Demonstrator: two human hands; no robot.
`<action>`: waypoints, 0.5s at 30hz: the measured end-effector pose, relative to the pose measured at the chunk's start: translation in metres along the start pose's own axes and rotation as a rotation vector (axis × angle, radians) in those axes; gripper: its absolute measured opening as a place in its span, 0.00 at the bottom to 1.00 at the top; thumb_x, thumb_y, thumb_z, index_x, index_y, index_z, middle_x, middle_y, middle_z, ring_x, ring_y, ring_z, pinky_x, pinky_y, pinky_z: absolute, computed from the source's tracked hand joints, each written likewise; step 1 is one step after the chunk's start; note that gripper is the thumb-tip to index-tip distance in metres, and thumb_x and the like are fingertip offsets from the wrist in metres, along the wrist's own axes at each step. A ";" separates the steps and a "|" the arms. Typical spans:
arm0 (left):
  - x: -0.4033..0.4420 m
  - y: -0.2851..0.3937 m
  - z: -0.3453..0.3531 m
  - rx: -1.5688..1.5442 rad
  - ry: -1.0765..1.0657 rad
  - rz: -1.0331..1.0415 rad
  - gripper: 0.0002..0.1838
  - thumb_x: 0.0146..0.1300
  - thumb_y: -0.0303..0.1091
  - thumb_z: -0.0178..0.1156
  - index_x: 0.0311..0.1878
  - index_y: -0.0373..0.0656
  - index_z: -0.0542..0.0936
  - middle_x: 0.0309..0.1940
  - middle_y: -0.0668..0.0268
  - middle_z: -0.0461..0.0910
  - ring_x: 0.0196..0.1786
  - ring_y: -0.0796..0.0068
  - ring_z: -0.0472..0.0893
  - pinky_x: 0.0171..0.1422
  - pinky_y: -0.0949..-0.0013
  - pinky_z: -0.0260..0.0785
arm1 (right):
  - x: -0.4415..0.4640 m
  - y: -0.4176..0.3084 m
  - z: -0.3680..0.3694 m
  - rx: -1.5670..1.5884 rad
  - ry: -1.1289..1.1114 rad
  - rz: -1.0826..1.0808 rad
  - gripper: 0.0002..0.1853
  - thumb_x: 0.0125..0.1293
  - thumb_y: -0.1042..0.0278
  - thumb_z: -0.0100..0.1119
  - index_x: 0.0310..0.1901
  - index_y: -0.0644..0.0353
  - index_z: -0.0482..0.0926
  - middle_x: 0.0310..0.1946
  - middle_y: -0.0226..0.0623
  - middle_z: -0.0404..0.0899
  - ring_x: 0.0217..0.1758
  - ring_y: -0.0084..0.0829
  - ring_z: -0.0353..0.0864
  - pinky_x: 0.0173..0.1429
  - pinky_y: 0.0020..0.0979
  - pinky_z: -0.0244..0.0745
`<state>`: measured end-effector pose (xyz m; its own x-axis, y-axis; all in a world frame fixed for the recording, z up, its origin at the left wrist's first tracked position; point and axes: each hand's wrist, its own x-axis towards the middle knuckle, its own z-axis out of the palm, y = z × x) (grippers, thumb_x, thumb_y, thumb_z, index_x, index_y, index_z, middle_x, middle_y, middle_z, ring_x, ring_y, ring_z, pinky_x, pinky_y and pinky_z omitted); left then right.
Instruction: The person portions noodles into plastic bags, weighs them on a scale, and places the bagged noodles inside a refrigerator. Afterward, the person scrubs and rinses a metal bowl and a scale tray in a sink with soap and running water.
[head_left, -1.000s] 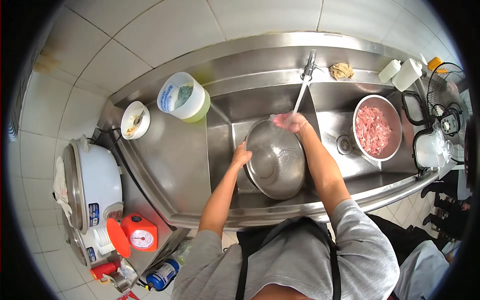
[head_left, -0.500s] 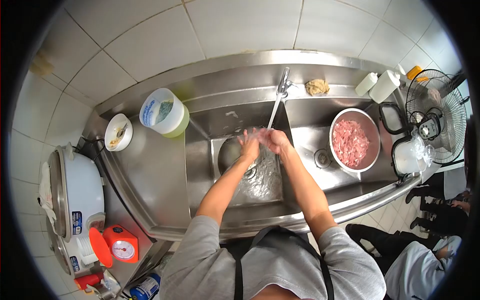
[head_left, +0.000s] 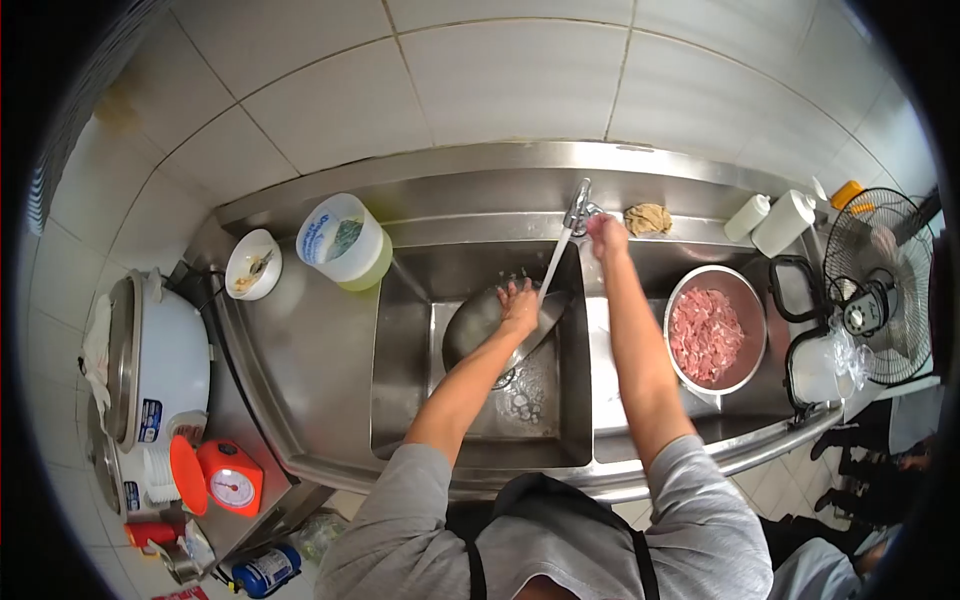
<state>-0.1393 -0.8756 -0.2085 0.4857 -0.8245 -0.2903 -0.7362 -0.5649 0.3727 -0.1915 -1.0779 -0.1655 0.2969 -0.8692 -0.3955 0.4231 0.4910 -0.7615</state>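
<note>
My left hand (head_left: 518,308), fingers spread and holding nothing, is beside the running water over the left sink basin (head_left: 420,330). Below it a steel bowl (head_left: 470,330) lies tilted in that basin. My right hand (head_left: 606,236) is raised at the tap (head_left: 579,205), by its handle; its fingers are partly hidden and I cannot make out whether they grip it. Water still streams from the spout. In the right basin stands a metal bowl (head_left: 758,335) of cut raw meat (head_left: 706,335).
A crumpled cloth (head_left: 648,219) and white bottles (head_left: 785,224) line the back ledge. To the left are a white bowl (head_left: 253,265), a plastic tub (head_left: 343,240), a large cooker (head_left: 172,360) and a red scale (head_left: 232,478). A fan (head_left: 877,285) stands right.
The steel bowl has left my hands and lies in the left basin. My right hand has moved from the water stream up to the tap.
</note>
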 end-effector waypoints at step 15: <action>-0.108 -0.051 -0.016 0.048 0.392 0.200 0.36 0.47 0.13 0.46 0.58 0.63 0.69 0.68 0.66 0.48 0.65 0.59 0.59 0.66 0.50 0.52 | 0.046 -0.024 -0.002 -0.770 -0.310 -0.345 0.10 0.55 0.76 0.41 0.29 0.71 0.74 0.19 0.38 0.73 0.22 0.27 0.74 0.27 0.27 0.69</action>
<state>-0.1470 -0.7581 -0.1821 0.4664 -0.8730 0.1429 -0.8506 -0.3983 0.3433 -0.1898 -1.1300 -0.1665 0.5243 -0.8515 -0.0099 -0.1270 -0.0666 -0.9897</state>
